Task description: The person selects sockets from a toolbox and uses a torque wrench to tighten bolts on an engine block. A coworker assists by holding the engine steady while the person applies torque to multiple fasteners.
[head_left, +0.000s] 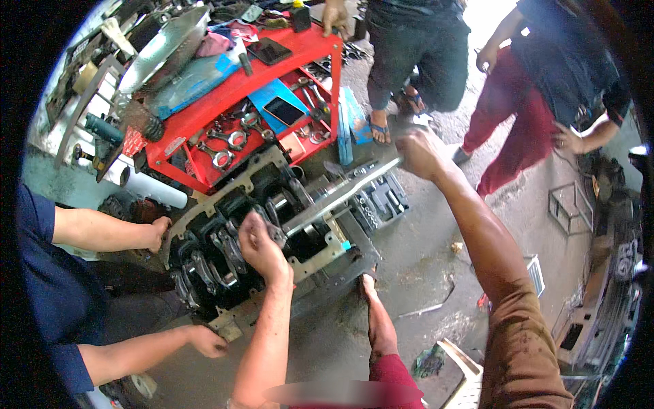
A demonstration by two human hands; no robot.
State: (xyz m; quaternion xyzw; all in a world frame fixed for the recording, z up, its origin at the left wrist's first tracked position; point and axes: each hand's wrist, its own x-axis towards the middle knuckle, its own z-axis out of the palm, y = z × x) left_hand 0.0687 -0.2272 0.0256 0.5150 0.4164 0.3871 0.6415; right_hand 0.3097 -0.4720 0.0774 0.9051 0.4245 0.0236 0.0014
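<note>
Open engine block (325, 258), my long metal wrench (344, 195) slanting over it.
The wrench should be stiff and weighty (maybe slick with oil), best held at both ends: my right hand (421, 155) is closed round the handle end, my left hand (262, 249) round the head.

Glare bleaches the floor (486, 22) (nearly white up top), while fisheye distortion bends the dark-rimmed edges.
</note>
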